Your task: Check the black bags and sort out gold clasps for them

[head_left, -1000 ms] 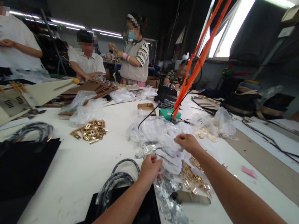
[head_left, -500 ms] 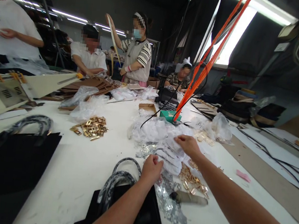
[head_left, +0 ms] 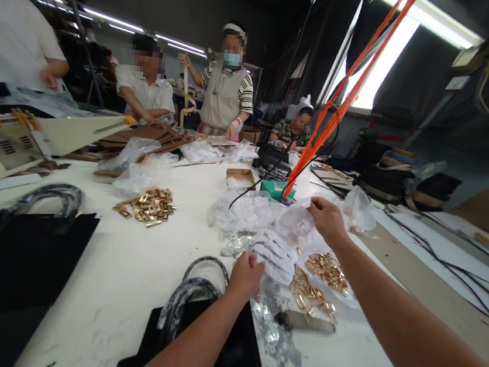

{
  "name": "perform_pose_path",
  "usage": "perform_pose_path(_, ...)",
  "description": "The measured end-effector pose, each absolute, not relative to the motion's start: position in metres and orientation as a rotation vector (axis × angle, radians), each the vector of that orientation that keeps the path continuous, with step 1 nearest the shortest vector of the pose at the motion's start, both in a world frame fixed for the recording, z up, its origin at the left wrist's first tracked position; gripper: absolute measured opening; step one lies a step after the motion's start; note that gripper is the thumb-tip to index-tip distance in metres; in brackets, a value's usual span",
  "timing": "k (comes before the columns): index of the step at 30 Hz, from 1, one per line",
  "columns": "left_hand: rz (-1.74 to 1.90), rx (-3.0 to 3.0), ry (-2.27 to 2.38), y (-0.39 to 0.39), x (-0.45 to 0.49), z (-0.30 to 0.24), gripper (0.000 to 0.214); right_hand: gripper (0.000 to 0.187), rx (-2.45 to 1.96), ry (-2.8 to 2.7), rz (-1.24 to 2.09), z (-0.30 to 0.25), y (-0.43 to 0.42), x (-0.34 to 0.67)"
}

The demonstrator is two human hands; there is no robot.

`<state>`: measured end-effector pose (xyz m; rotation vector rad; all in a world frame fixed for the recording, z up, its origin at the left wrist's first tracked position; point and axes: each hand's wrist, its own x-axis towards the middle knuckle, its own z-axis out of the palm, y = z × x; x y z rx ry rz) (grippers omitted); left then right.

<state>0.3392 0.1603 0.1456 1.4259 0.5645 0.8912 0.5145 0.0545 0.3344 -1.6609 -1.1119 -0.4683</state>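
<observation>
Right hand [head_left: 326,217] is pinching the translucent plastic bag [head_left: 297,220] at its edge!

Gold metal fittings [head_left: 327,269] are lying on the hand's near side. Down to its left, the left hand [head_left: 246,275] is sitting, fingers curled, beside glove-like white cloth [head_left: 277,257]; whether it's gripping anything, I can't tell. A black handbag [head_left: 240,348] is lying under that forearm.

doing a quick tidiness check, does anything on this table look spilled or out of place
Possibly spilled: some small gold parts lie loose just outside the white plastic where more are heaped. Nearby, silvery pieces are strewn unevenly over the table. Both look scattered rather than contained, though that may be normal here.
</observation>
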Motion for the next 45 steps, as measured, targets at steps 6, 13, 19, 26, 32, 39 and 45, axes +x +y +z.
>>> perform_pose_path(6,0.895,1.432,0.567,0.160,0.338,0.147,0.023,0.034,-1.690,-1.009,-0.659,0.341,0.048,0.515)
perform_pose_path(13,0.888,1.421,0.539,0.160,0.340,0.144,0.026,0.031,-1.625,-1.132,-0.816,0.332,0.052,0.501)
perform_pose_path(19,0.896,1.458,0.528,0.164,0.344,0.141,0.035,0.037,-2.070,-1.734,-0.931,0.292,0.059,0.499)
perform_pose_path(26,0.835,1.503,0.522,0.160,0.334,0.146,0.045,0.048,-2.541,-1.597,-0.688,0.260,0.070,0.506)
perform_pose_path(32,0.859,1.587,0.599,0.157,0.337,0.162,0.052,0.047,-2.500,-1.513,-0.387,0.254,0.088,0.521)
perform_pose_path(39,1.047,1.785,0.827,0.191,0.332,0.200,0.074,0.046,-2.231,-1.466,-0.392,0.264,0.089,0.513)
perform_pose_path(45,1.220,2.055,0.842,0.193,0.314,0.200,0.055,0.041,-2.120,-1.446,-0.366,0.283,0.089,0.511)
